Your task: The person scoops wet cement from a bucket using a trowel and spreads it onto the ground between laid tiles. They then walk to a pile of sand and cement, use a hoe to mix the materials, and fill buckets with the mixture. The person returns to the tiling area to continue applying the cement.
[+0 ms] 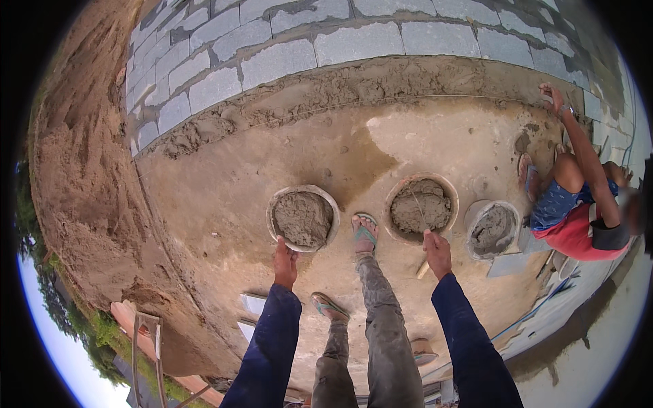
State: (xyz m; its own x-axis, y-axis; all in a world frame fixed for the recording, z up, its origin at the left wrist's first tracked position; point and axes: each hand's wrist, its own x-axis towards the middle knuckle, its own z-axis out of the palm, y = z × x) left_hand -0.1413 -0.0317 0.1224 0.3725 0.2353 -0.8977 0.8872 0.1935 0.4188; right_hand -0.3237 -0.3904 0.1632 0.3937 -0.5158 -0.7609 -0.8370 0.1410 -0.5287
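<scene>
My left hand [284, 264] is closed on the near rim of a round bucket [333, 204] holding grey mortar [303, 219]. To its right stands a second round bucket [400, 185], also filled with mortar [428, 204]. My right hand [437, 253] is closed at this bucket's near edge. A thin pale line slants from its fingers across the mortar; what it belongs to I cannot make out. Just below that hand shows a short wooden piece [423, 269]. My sandalled foot [365, 232] is between the two buckets.
A co-worker [578, 204] squats at the right, one hand [552, 96] reaching to the wall. Beside them is a third mortar bucket [493, 231]. Ahead, a string runs along a mortar bed [381, 81] before grey blocks [360, 42]. Bare earth [88, 183] slopes at left.
</scene>
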